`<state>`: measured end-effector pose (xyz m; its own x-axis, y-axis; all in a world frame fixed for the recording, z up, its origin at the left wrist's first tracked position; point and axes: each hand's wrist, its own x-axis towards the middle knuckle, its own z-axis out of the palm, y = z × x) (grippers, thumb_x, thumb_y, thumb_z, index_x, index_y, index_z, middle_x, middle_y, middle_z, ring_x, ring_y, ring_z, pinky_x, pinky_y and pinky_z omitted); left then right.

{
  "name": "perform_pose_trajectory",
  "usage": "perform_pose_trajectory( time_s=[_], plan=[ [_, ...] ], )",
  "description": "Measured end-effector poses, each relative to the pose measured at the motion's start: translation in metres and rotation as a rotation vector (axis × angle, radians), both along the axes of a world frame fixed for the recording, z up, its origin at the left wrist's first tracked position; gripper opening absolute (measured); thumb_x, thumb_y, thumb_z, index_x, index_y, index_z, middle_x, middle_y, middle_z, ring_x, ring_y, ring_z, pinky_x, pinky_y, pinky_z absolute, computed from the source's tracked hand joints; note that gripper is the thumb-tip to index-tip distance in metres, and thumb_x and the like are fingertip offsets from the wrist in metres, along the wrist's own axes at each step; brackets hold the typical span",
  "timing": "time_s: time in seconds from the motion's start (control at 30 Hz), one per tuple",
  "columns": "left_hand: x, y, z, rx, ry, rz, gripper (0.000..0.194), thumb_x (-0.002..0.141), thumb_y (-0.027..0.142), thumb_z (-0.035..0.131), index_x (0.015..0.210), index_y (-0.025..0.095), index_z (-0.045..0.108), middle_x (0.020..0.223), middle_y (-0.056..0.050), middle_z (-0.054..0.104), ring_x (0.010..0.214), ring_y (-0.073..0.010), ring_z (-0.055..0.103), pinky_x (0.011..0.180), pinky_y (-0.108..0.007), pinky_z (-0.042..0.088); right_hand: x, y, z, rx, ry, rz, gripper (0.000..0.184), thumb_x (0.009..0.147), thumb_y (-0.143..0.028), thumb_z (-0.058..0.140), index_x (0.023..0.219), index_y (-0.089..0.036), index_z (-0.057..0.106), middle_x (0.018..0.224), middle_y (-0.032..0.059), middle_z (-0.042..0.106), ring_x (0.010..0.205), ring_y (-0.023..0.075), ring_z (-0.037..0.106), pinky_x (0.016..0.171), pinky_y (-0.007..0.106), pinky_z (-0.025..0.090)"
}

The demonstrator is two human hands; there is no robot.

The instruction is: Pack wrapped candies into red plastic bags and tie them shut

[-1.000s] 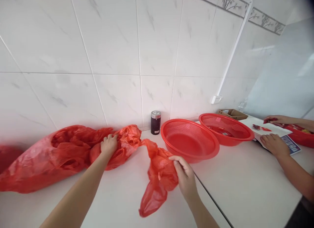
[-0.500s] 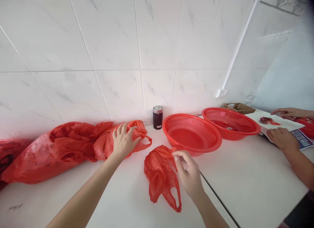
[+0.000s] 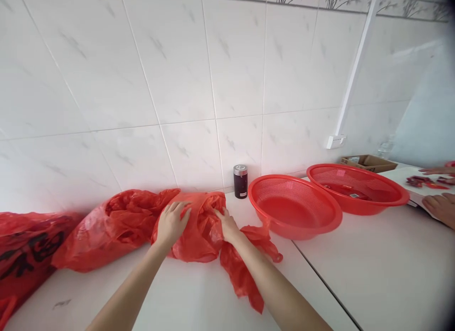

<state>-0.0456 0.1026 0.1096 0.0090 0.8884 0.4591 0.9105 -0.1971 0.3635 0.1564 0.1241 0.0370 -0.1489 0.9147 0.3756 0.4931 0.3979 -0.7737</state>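
A bulging red plastic bag (image 3: 194,243) lies on the white table between my two hands. My left hand (image 3: 172,223) grips its left side, fingers over the top and thumb apart. On the other side, my right hand (image 3: 228,225) has hold of the crumpled edge, some of its fingers hidden by the plastic. Under and beside my right forearm is a limp red plastic bag (image 3: 241,269), partly covered by the arm. What the bulging bag contains cannot be made out.
More red bags (image 3: 103,245) lie along the wall at the left, one with black lettering. A dark jar with a silver lid (image 3: 241,183) stands by two red baskets (image 3: 295,229). At the far right are a cardboard box (image 3: 380,164) and another person's hands (image 3: 441,207).
My right hand has left the limp bag and moved left onto the bulging bag. My left hand now grips that bag, which has been pulled nearer and turned. The view has shifted.
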Motion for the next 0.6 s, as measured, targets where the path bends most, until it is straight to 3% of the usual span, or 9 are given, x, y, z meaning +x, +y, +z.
perform_pose_trajectory(
  time_s=[0.1,0.2,0.3,0.4,0.5,0.6],
  plan=[
    [-0.004,0.032,0.003,-0.048,0.04,-0.07,0.041,0.085,0.043,0.054,0.126,0.038,0.059,0.147,0.001,0.045,0.135,-0.0304,0.035,0.113,-0.045,0.019,-0.005,-0.008,-0.014,-0.026,-0.058,0.018,0.033,0.051,-0.005,0.073,0.078,-0.023,0.068,0.094,0.0055,0.066,0.083,0.0237,0.061,0.075,0.034,0.045],
    [-0.007,0.056,-0.015,-0.165,0.028,-0.043,0.035,0.087,0.043,0.051,0.12,0.037,0.064,0.14,-0.003,0.053,0.132,-0.0344,0.04,0.11,-0.057,0.017,0.001,-0.009,-0.007,0.006,-0.042,-0.017,0.015,0.061,-0.008,0.067,0.058,-0.02,0.058,0.071,0.0023,0.063,0.071,0.0189,0.059,0.069,0.029,0.044],
    [-0.012,0.067,-0.038,-0.25,-0.023,0.036,0.038,0.095,0.042,0.04,0.126,0.032,0.06,0.139,-0.008,0.054,0.13,-0.034,0.042,0.108,-0.065,0.016,0.018,-0.015,0.019,0.088,0.046,-0.096,0.01,0.08,-0.018,0.056,0.07,-0.02,0.06,0.078,0.0028,0.064,0.074,0.0168,0.059,0.072,0.029,0.046],
    [-0.019,0.073,-0.05,-0.316,-0.066,0.114,0.041,0.094,0.042,0.046,0.129,0.023,0.055,0.141,-0.01,0.049,0.133,-0.0312,0.039,0.109,-0.063,0.02,0.04,-0.038,0.055,0.212,0.224,-0.15,0.017,0.09,-0.031,0.05,0.083,-0.02,0.061,0.088,0.0042,0.065,0.085,0.0166,0.061,0.079,0.029,0.048],
    [-0.028,0.079,-0.051,-0.381,-0.09,0.201,0.042,0.091,0.042,0.053,0.125,0.019,0.056,0.139,-0.011,0.049,0.13,-0.0305,0.042,0.105,-0.059,0.031,0.061,-0.069,0.085,0.381,0.491,-0.225,0.017,0.088,-0.034,0.057,0.085,-0.019,0.064,0.089,0.005,0.066,0.087,0.0179,0.062,0.081,0.031,0.05],
    [-0.031,0.083,-0.044,-0.402,-0.09,0.27,0.041,0.09,0.042,0.055,0.124,0.019,0.057,0.136,-0.011,0.052,0.124,-0.0292,0.048,0.102,-0.055,0.038,0.08,-0.084,0.096,0.435,0.604,-0.382,0.018,0.085,-0.035,0.062,0.088,-0.019,0.066,0.091,0.0056,0.067,0.088,0.019,0.063,0.082,0.034,0.052]
  ],
)
